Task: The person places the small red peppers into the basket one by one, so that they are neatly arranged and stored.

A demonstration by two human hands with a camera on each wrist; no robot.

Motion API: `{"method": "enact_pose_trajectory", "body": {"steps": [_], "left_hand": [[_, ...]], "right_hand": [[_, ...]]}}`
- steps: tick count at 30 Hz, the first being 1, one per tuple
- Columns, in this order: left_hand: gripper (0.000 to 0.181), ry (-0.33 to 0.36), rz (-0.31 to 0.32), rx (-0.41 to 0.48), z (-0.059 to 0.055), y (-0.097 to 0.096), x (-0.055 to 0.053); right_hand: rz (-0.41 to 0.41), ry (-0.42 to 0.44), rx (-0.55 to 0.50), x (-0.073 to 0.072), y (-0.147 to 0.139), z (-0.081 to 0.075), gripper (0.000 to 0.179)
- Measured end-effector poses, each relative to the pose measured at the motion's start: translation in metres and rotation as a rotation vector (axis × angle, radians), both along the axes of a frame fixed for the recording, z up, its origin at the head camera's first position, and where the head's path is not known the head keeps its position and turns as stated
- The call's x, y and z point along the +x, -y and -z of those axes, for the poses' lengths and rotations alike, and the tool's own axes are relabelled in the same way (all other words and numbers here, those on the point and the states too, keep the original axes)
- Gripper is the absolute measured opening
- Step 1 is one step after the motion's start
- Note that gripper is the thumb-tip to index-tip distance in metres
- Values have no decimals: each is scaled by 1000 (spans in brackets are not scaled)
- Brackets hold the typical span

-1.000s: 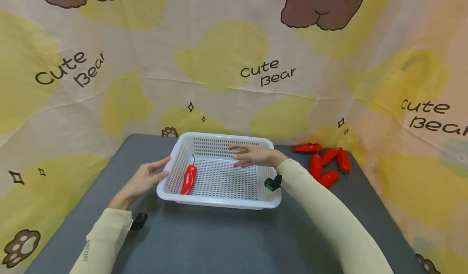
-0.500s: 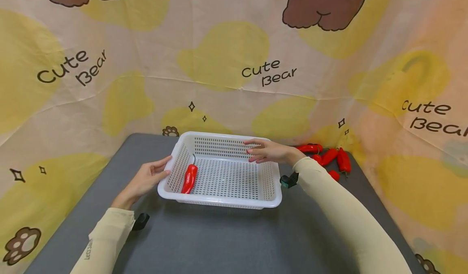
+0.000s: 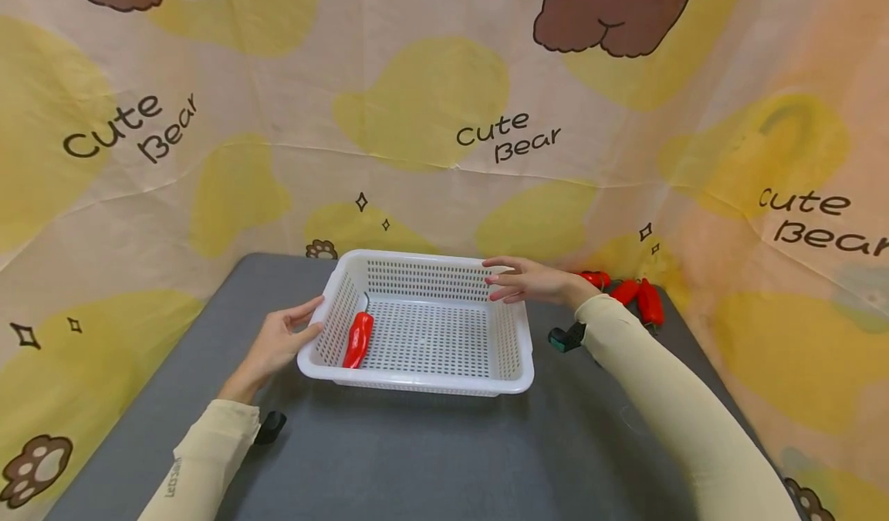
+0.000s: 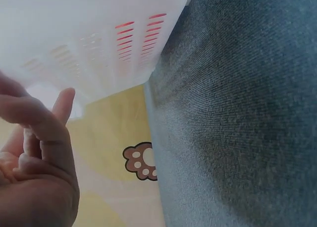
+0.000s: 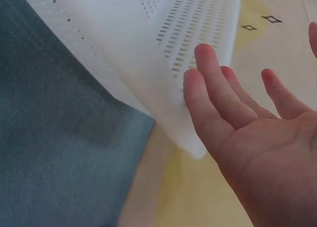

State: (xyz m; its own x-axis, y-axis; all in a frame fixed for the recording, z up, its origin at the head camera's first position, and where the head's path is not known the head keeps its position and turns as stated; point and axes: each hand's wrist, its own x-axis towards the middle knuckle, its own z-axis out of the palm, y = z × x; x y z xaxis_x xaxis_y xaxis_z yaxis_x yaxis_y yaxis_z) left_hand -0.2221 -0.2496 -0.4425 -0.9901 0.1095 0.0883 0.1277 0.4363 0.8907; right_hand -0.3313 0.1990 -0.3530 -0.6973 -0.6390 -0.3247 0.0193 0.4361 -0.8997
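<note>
A white plastic basket [image 3: 424, 386] with slotted walls stands on the grey table in the head view. Inside, along its left side, lies one red pepper [image 3: 358, 340] with a green stem. My left hand [image 3: 278, 341] holds the basket's left rim with thumb and fingertips; the left wrist view shows that hand's [image 4: 39, 153] other fingers bent below the rim. At the back right corner of the basket, my right hand [image 3: 533, 282] hovers with fingers spread and nothing in it. In the right wrist view its palm [image 5: 282, 153] shows bare beside the basket wall.
Several red peppers [image 3: 650, 302] lie at the back right corner of the grey table [image 3: 417, 459], partly hidden behind the right forearm. A printed cloth [image 3: 410, 104] rises behind and beside the table. Dark wrist cameras [image 3: 568, 337] sit on both wrists.
My right hand has moved right, from over the basket's middle to its back right corner, and its forearm now covers more of the pepper pile. My left hand and the basket have stayed put.
</note>
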Motion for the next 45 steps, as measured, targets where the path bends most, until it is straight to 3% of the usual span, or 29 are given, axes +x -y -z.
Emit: {"method": "enact_pose_trajectory", "body": {"steps": [11,16,25,35,45], "left_hand": [[57,12,-50,52,5,-3,0],[58,17,-62,58,4,-4,1],[57,24,-76,71,5,-5,1],[57,22,-40,181,11,-4,0],[58,31,-46,156,9,-3,3]], "right_hand": [[38,-7,-37,3,-26,-6,59],[92,-16,-42,6,-42,-7,59],[156,-45,-56,6,-63,0,62],[202,-67,-38,6,-89,6,63],[249,-63,-24,5,-112,20,65]]}}
